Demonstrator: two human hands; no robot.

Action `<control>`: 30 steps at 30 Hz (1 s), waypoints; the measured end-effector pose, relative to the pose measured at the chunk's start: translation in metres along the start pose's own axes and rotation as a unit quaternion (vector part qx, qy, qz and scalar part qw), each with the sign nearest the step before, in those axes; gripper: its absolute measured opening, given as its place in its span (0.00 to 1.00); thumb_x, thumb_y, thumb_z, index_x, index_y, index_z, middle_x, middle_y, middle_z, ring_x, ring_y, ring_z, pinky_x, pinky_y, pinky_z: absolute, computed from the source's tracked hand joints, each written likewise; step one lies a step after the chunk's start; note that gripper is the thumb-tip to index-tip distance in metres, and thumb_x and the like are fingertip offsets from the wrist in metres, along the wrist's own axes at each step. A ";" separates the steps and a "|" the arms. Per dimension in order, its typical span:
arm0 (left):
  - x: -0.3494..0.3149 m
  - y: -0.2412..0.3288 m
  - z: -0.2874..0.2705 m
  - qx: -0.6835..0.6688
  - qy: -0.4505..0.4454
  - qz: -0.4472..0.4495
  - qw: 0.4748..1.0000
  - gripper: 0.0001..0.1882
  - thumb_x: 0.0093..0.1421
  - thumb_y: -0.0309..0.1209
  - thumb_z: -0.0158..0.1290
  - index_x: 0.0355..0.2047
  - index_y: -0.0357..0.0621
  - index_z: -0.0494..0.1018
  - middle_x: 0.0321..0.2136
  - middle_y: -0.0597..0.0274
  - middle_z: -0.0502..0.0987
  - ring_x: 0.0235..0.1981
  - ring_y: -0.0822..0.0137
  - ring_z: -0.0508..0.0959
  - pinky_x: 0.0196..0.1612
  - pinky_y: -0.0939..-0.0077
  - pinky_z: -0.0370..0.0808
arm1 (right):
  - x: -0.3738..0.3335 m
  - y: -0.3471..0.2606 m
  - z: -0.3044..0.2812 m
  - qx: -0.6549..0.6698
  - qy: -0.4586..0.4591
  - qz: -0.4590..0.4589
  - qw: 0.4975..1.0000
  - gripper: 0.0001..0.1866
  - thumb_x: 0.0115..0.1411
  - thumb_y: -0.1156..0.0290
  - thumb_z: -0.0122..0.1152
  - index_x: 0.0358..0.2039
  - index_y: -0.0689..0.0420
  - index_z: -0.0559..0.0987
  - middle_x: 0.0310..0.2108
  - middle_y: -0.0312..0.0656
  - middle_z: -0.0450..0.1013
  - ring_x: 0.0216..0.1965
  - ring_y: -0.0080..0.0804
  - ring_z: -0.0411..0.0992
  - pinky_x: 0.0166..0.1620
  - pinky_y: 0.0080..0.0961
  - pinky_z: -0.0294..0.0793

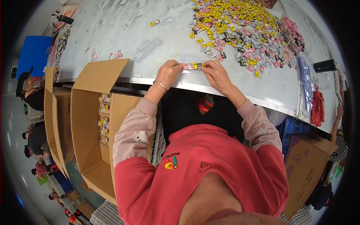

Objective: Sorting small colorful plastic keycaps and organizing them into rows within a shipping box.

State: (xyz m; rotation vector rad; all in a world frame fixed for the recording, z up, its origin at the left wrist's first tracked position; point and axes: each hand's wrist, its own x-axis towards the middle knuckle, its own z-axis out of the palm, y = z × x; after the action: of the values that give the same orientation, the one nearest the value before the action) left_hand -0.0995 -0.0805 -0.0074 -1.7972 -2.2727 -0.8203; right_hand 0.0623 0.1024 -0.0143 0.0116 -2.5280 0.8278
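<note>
At the front edge of the table, both my hands hold a clear plastic blister pack [191, 59] with a row of small pink, yellow and black pieces in it. My left hand [168, 72] pinches its left end, where a pink piece shows. Closed on the right end, by the yellow and black pieces, are the fingers of my right hand [216, 75]. What exactly the small pieces are is too small to tell. Beyond my left hand lies an unfilled clear plastic tray [147, 50].
A wide heap of small coloured pieces [240, 26] covers the back right. Cardboard boxes [88, 138] stand at my left, one holding filled packs; another carton [305, 172] is at the right. A black bottle [324, 66] and red cloth [317, 108] lie on the table. Co-workers are at left.
</note>
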 end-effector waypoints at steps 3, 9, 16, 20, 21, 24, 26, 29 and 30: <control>-0.006 0.012 -0.004 0.071 -0.047 -0.008 0.996 0.16 0.48 0.20 0.50 0.39 0.42 0.74 0.36 0.59 0.74 0.40 0.59 0.73 0.38 0.70 0.72 | -0.011 0.003 0.002 0.015 0.015 0.007 1.000 0.15 0.49 0.82 0.52 0.40 0.60 0.77 0.42 0.45 0.70 0.44 0.42 0.68 0.46 0.30 0.68; -0.024 0.036 -0.013 0.155 -0.080 -0.035 0.984 0.25 0.48 0.18 0.46 0.50 0.41 0.67 0.50 0.59 0.69 0.48 0.56 0.68 0.48 0.63 0.64 | -0.022 -0.013 -0.007 -0.169 -0.088 0.013 0.982 0.28 0.44 0.83 0.47 0.50 0.58 0.71 0.55 0.40 0.63 0.61 0.43 0.54 0.62 0.51 0.46; 0.000 0.058 0.007 0.080 -0.076 -0.070 0.991 0.29 0.53 0.33 0.51 0.56 0.42 0.62 0.58 0.54 0.61 0.56 0.50 0.62 0.54 0.53 0.58 | -0.019 -0.016 -0.009 -0.183 -0.089 0.040 0.978 0.29 0.45 0.83 0.47 0.52 0.56 0.71 0.56 0.38 0.63 0.62 0.42 0.53 0.61 0.58 0.42; 0.000 0.068 0.025 0.129 -0.162 -0.028 0.978 0.38 0.58 0.54 0.45 0.62 0.46 0.52 0.63 0.53 0.52 0.63 0.48 0.51 0.62 0.49 0.47 | -0.016 0.016 -0.011 -0.058 -0.060 0.066 0.994 0.21 0.49 0.81 0.47 0.45 0.56 0.75 0.50 0.41 0.68 0.57 0.43 0.59 0.58 0.55 0.52; 0.000 0.067 0.024 0.124 -0.163 -0.031 0.978 0.38 0.58 0.54 0.45 0.62 0.45 0.54 0.63 0.53 0.52 0.63 0.49 0.51 0.61 0.48 0.47 | -0.012 0.027 -0.014 -0.033 0.002 0.070 0.997 0.21 0.50 0.80 0.48 0.46 0.57 0.74 0.50 0.42 0.68 0.56 0.43 0.61 0.56 0.49 0.56; 0.001 0.071 0.024 0.120 -0.164 -0.032 0.979 0.37 0.58 0.54 0.45 0.61 0.45 0.56 0.62 0.53 0.53 0.63 0.49 0.52 0.61 0.48 0.46 | 0.001 0.035 -0.017 -0.082 0.101 0.063 0.990 0.17 0.51 0.77 0.53 0.43 0.56 0.76 0.48 0.43 0.69 0.49 0.41 0.65 0.49 0.36 0.64; 0.003 0.071 0.025 0.120 -0.164 -0.030 0.979 0.36 0.58 0.55 0.44 0.60 0.45 0.56 0.62 0.53 0.53 0.63 0.49 0.52 0.61 0.48 0.46 | 0.000 0.039 -0.015 -0.242 0.063 0.033 0.968 0.16 0.50 0.77 0.56 0.42 0.57 0.76 0.48 0.43 0.69 0.48 0.40 0.66 0.48 0.33 0.64; 0.002 0.063 0.024 0.076 -0.159 -0.034 0.984 0.34 0.59 0.51 0.45 0.60 0.45 0.57 0.62 0.51 0.54 0.62 0.48 0.53 0.60 0.47 0.47 | -0.013 0.036 -0.026 -0.223 0.025 0.065 0.972 0.17 0.52 0.77 0.56 0.44 0.60 0.75 0.48 0.43 0.69 0.48 0.40 0.66 0.49 0.32 0.65; 0.004 0.062 0.022 0.051 -0.114 -0.040 0.991 0.30 0.59 0.46 0.48 0.57 0.44 0.61 0.59 0.50 0.58 0.60 0.47 0.57 0.58 0.49 0.53 | -0.018 0.034 -0.030 -0.225 0.025 0.068 0.972 0.17 0.52 0.77 0.56 0.44 0.60 0.75 0.48 0.43 0.69 0.48 0.40 0.66 0.49 0.32 0.65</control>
State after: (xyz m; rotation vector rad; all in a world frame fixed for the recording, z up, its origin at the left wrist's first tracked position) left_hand -0.0383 -0.0573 -0.0036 -1.8485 -2.4911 -0.5219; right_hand 0.0866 0.1447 -0.0202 -0.3281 -2.6307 0.2814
